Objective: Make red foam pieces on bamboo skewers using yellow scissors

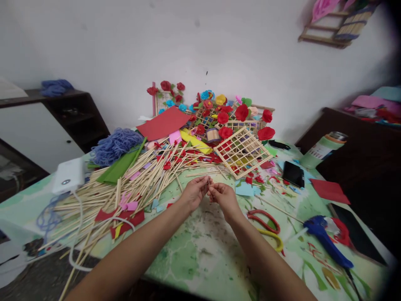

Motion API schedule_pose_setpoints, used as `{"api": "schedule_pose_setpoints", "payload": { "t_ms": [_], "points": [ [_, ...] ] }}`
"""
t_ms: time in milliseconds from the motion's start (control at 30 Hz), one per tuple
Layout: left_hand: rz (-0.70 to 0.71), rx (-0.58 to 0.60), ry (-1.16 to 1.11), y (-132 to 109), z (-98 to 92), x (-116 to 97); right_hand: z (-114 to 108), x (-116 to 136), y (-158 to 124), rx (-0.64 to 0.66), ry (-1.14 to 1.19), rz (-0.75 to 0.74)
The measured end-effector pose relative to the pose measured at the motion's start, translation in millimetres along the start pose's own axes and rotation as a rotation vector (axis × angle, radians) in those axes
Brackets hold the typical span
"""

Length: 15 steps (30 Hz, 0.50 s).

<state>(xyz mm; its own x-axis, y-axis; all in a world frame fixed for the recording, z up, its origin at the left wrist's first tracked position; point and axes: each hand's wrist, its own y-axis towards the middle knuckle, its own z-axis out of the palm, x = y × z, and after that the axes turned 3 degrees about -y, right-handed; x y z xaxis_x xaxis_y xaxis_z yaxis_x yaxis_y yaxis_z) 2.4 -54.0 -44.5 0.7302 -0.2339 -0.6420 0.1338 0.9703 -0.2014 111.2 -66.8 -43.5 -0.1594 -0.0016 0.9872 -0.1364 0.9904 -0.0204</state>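
Over the middle of the table, my left hand (196, 191) and my right hand (223, 198) meet at the fingertips. Both are closed in a pinch around something small and thin, too blurred to name. Just beyond them lies a lattice of thin wooden sticks (242, 152). Light blue paper (246, 188) rests to the right of the fingers. Nearer my right forearm are scissors with red and yellow handles (265, 220). A large pile of thin wooden sticks (140, 184) spreads out on the left.
A blue glue gun (327, 240), a black phone (293, 174) and a bottle (322, 150) stand or lie on the right. Red paper flowers (242, 112) crowd the back. Blue yarn (117, 145) and a white device (68, 175) with a cable are at left.
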Motion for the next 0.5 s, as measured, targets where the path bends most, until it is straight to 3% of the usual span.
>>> {"api": "schedule_pose_setpoints", "payload": {
  "t_ms": [233,367,500],
  "points": [
    [0.002,-0.039,0.034,2.9,-1.8,-1.8,5.5,-10.3,0.7,-0.009,0.073,0.019],
    [0.153,0.004,0.095,-3.8,7.1,-9.0,3.3,-8.0,-0.8,-0.041,0.032,-0.052],
    [0.309,0.097,0.138,-20.8,22.5,-22.1,-0.1,4.0,-10.1,-0.071,-0.107,-0.222]
  ]
}}
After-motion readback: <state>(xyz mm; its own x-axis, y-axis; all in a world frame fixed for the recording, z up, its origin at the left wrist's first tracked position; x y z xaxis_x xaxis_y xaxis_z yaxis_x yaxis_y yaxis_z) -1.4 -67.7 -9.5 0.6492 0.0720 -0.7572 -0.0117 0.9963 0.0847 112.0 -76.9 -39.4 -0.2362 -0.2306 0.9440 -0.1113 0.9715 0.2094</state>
